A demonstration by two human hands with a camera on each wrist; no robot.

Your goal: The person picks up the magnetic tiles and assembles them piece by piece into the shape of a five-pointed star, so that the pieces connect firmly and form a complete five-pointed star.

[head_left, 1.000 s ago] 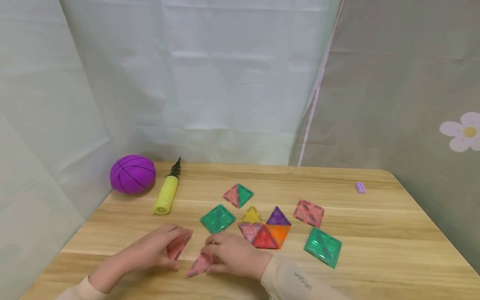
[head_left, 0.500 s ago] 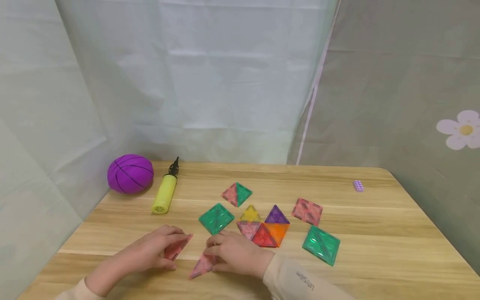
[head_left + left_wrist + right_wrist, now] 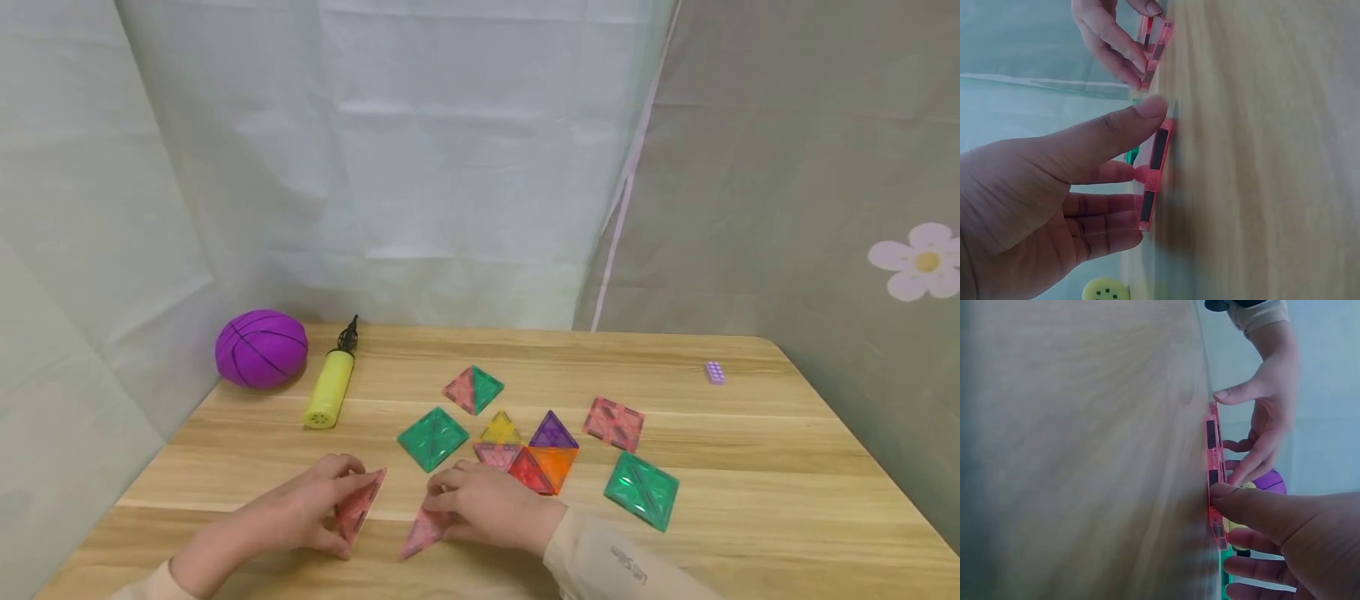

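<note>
At the table's near side, my left hand [image 3: 300,504] grips a pink see-through triangular magnetic tile [image 3: 360,507] between thumb and fingers. In the left wrist view, the thumb is at one corner of that tile [image 3: 1155,178], whose edge shows dark magnet strips, close over the wood. To the right, my right hand [image 3: 491,507] pinches a second pink triangular tile [image 3: 424,533], partly covered by the fingers. A gap of bare wood separates the two tiles. Just beyond the right hand lie joined triangles: yellow [image 3: 501,428], pink [image 3: 495,454], red [image 3: 531,475], orange [image 3: 555,467] and purple [image 3: 553,432].
Green tile pairs lie left [image 3: 433,438] and right [image 3: 642,492]. Farther back are a pink-and-green pair [image 3: 473,390] and a pink pair [image 3: 614,423]. A purple ball [image 3: 262,349] and a yellow hand pump [image 3: 331,387] sit back left, a small purple brick [image 3: 715,372] back right.
My right hand has slid a little to the right with its pink tile, widening the gap. The left hand's tile has turned slightly and shows more of its face.
</note>
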